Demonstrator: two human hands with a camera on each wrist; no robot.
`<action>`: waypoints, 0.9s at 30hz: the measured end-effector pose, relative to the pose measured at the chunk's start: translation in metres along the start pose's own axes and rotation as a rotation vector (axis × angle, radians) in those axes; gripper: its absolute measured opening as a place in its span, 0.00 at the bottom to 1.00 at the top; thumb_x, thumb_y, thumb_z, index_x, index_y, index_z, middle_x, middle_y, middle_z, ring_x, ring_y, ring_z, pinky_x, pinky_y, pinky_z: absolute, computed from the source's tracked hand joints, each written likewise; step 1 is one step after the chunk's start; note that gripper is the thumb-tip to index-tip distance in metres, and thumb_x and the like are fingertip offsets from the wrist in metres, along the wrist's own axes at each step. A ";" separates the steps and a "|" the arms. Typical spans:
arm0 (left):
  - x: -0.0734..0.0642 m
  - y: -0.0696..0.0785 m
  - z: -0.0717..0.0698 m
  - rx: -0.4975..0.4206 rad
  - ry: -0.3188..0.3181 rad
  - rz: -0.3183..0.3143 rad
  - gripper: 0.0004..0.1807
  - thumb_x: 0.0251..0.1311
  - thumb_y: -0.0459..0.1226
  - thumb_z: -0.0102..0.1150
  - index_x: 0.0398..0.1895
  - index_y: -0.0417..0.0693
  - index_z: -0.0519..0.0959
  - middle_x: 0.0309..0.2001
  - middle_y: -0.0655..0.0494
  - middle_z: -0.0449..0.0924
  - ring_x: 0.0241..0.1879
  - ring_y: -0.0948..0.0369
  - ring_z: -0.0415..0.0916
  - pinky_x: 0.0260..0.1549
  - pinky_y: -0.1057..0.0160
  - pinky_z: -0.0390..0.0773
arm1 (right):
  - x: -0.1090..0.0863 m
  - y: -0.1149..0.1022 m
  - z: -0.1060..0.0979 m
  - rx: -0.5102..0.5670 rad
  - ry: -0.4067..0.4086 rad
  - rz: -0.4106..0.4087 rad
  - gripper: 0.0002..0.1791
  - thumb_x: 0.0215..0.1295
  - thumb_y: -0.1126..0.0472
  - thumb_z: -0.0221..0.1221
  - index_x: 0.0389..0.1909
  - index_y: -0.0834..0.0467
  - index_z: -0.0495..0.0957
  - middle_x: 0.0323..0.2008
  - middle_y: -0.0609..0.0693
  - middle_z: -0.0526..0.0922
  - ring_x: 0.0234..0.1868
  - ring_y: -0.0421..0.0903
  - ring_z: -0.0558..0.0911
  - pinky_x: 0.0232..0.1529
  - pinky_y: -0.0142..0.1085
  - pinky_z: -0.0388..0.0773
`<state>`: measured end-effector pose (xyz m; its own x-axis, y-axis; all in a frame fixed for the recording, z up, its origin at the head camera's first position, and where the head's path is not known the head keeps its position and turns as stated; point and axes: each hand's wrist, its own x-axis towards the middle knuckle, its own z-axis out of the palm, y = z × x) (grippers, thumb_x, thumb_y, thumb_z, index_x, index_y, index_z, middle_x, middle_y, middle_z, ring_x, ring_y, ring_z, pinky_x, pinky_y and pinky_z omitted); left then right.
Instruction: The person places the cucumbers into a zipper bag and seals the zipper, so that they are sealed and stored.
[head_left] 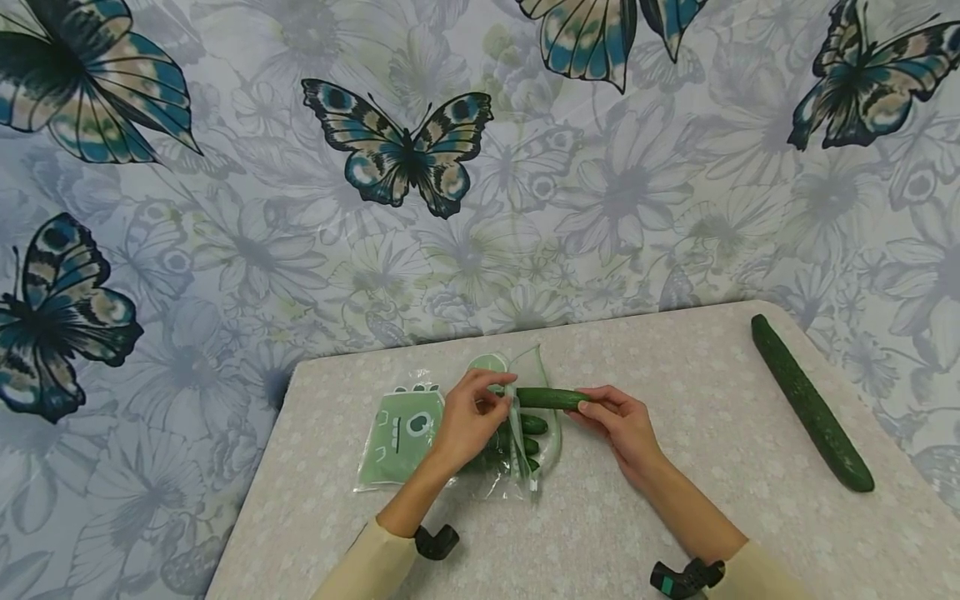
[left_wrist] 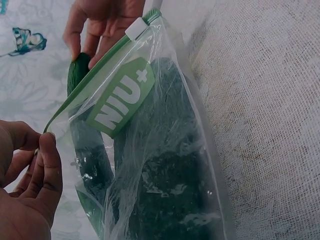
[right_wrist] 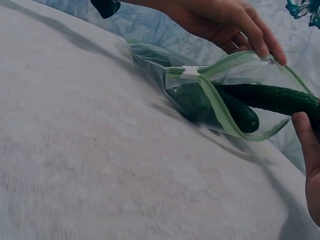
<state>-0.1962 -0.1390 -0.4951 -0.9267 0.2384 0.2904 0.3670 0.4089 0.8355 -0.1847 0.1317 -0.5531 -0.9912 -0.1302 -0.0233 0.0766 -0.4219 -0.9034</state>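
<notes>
A clear zip bag [left_wrist: 165, 45] with a green zip edge and white slider lies on the table, several cucumbers [right_wrist: 195, 102] inside it. My left hand [head_left: 472, 417] pinches the bag's upper edge at its open mouth. With thumb and fingers, my right hand [head_left: 618, 425] grips the outer end of another cucumber [head_left: 551, 398]. That cucumber passes through the mouth, its far part inside the bag, as the left wrist view shows through the plastic. A green printed panel with a cartoon face [head_left: 408, 433] shows on the bag's left part.
One loose cucumber [head_left: 813, 404] lies at the table's right side. The table [head_left: 675, 358] has a pale patterned cloth, and its back edge meets a butterfly-print backdrop [head_left: 600, 208]. A black wrist camera [head_left: 437, 542] sits on the left forearm.
</notes>
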 end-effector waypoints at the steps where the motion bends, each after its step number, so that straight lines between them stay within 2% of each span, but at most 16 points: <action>1: 0.000 0.000 0.000 -0.001 0.001 0.000 0.17 0.71 0.31 0.66 0.59 0.58 0.87 0.55 0.53 0.82 0.37 0.65 0.84 0.36 0.68 0.85 | 0.001 0.001 0.003 -0.007 -0.001 0.003 0.15 0.72 0.71 0.65 0.57 0.66 0.84 0.49 0.46 0.92 0.49 0.43 0.93 0.57 0.36 0.88; 8: 0.000 0.001 -0.001 -0.005 0.019 0.014 0.18 0.70 0.30 0.66 0.59 0.57 0.88 0.55 0.49 0.82 0.36 0.64 0.85 0.34 0.68 0.85 | 0.010 0.006 0.022 -0.040 -0.011 -0.007 0.18 0.71 0.71 0.67 0.59 0.71 0.81 0.49 0.46 0.92 0.48 0.44 0.93 0.57 0.37 0.88; 15: 0.001 0.004 -0.001 0.002 0.018 0.003 0.17 0.71 0.32 0.66 0.58 0.59 0.88 0.54 0.52 0.82 0.36 0.67 0.85 0.36 0.68 0.86 | 0.018 0.010 0.039 -0.039 -0.004 0.003 0.17 0.71 0.72 0.66 0.58 0.70 0.82 0.48 0.46 0.92 0.46 0.43 0.94 0.56 0.37 0.89; 22: 0.001 0.007 -0.002 0.007 0.015 0.012 0.17 0.72 0.32 0.66 0.59 0.59 0.87 0.54 0.54 0.82 0.36 0.66 0.86 0.37 0.67 0.87 | 0.022 0.012 0.056 -0.008 -0.002 -0.020 0.22 0.70 0.71 0.68 0.61 0.75 0.79 0.49 0.47 0.91 0.48 0.44 0.93 0.58 0.39 0.89; 27: 0.001 0.006 -0.003 0.009 0.018 0.012 0.17 0.72 0.32 0.66 0.60 0.52 0.87 0.54 0.53 0.83 0.37 0.65 0.86 0.38 0.66 0.88 | 0.026 0.016 0.066 0.013 0.000 -0.017 0.21 0.72 0.72 0.66 0.62 0.75 0.78 0.50 0.48 0.90 0.49 0.44 0.92 0.58 0.39 0.89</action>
<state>-0.1947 -0.1391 -0.4881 -0.9234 0.2280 0.3088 0.3790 0.4138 0.8277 -0.2019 0.0625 -0.5401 -0.9923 -0.1233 -0.0077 0.0611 -0.4360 -0.8979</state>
